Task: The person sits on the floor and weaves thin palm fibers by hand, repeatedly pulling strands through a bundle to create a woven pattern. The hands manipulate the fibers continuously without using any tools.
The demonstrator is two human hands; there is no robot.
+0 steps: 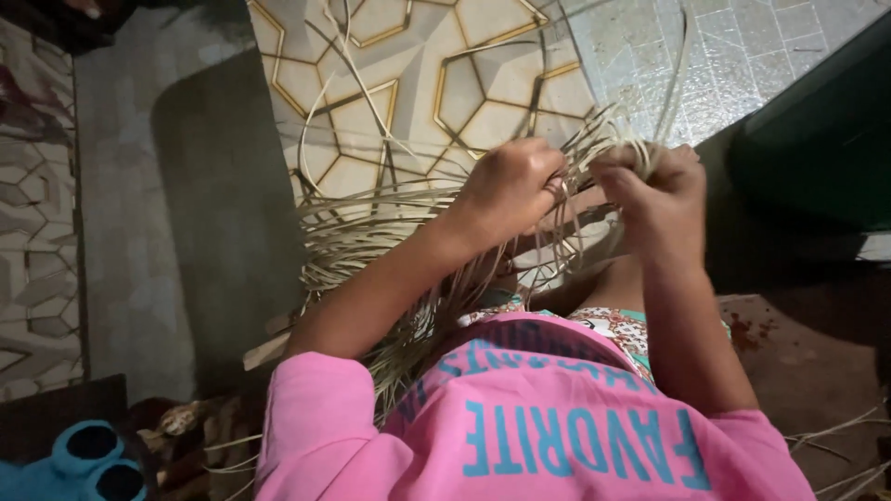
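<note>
Dry, matt straw strips [390, 223]; glossy floor tiles [418, 74]; pink cloth shirt [548, 436].

- Under us we see the floor [483, 83], tiled in pale hexagons edged with gold lines.
- A dark grey mat [223, 204] lies on it at the left, running from far to near.
- Pale, thin strips [362, 237] spread loose over the tiles and the mat's right edge.
- At the near left corner lies a blue soft toy [88, 459].
</note>
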